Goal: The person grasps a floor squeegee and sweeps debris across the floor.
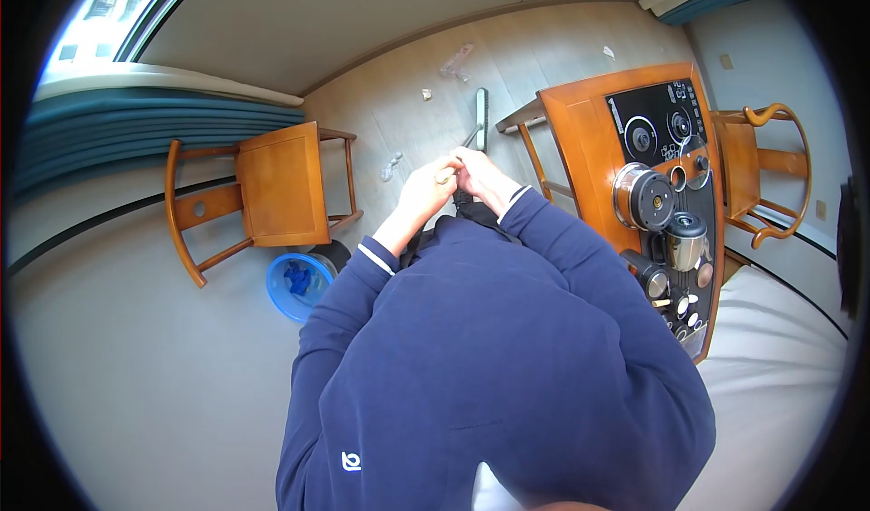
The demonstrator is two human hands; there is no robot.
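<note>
My left hand (pixel 426 192) and my right hand (pixel 480 176) are close together in front of my body, fingers closed around the handle of a broom. Most of the handle is hidden by the hands; a short grey length shows just beyond them. The long, narrow broom head (pixel 481 117) rests on the wooden floor ahead. Around it lie a crumpled piece of clear plastic (pixel 457 62), a small pale scrap (pixel 427 94) and another bit of clear plastic (pixel 391 167) nearer on the left.
A wooden chair (pixel 283 185) stands left, beside a blue bin (pixel 299 307) holding blue stuff. To the right, a wooden tea table (pixel 580 139) carries a black cooktop (pixel 657 121), kettles and cups. Another chair (pixel 757 162) is behind it. A white scrap (pixel 608 53) lies near the wall.
</note>
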